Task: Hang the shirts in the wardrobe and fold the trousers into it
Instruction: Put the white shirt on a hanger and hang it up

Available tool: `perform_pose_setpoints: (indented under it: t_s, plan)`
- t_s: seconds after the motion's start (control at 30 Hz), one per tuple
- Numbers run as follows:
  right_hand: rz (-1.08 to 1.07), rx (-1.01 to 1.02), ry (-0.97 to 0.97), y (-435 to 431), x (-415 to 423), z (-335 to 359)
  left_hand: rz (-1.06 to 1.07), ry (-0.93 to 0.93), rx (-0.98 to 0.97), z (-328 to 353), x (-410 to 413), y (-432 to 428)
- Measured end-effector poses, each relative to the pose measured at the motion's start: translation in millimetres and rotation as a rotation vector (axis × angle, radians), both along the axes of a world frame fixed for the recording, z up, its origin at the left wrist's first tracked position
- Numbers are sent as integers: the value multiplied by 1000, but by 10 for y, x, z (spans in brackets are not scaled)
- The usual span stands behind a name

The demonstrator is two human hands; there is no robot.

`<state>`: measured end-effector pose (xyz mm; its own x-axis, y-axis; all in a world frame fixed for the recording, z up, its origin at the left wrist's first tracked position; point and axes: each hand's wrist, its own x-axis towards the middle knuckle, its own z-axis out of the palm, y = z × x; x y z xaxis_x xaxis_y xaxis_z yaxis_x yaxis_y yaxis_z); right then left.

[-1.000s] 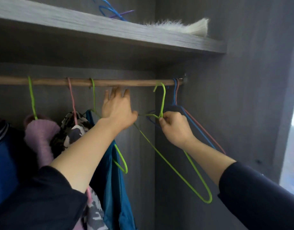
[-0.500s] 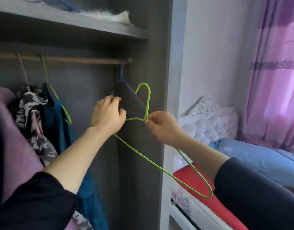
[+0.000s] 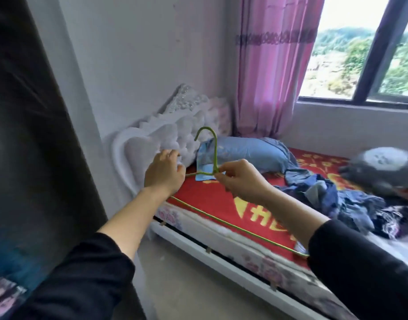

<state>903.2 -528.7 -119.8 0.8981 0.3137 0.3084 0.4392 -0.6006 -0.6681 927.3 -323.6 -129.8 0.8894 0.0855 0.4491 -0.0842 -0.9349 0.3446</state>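
While my right hand point(image 3: 240, 181) pinches the green hanger point(image 3: 215, 155) at its neck, my left hand point(image 3: 162, 174) touches its shoulder, grip unclear. Next, probably: thread a shirt from the clothes pile point(image 3: 332, 199) on the bed point(image 3: 198, 195).

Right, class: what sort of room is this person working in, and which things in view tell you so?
Most likely a home bedroom: a bed with a red cover, a white tufted headboard and a blue pillow at its head, and a pink curtain beside the window.
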Motion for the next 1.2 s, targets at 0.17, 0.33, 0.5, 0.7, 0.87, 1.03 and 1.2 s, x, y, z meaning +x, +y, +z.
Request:
perform_pose_setpoints:
  t_s: [0.17,0.33,0.5,0.7,0.87,1.03,1.2]
  plan:
    - [-226,-18,79,-1057,83,-354,-172,105,-53,-437,470,-1081]
    - [-432,-57,140,-2035,303,-711,-365,189,-24,-856,932,-2210]
    - [-596,10,257,-2905,607,-1084,-524,283,-15,-1211,1458,-3290]
    - [-851,30,343,-3785,741,-1612,-698,448,60,-1675,1845,-4388]
    - [-1025,20,433,-4492,616,-1885,-792,561,91,-2038,1965,-5135]
    - [-1209,104,451,-5270,558,-2135,-853,638,115,-2409,2061,-5940]
    - [-1303,144,450,-6185,638,-2445,-860,734,153,-2850,2184,-6787]
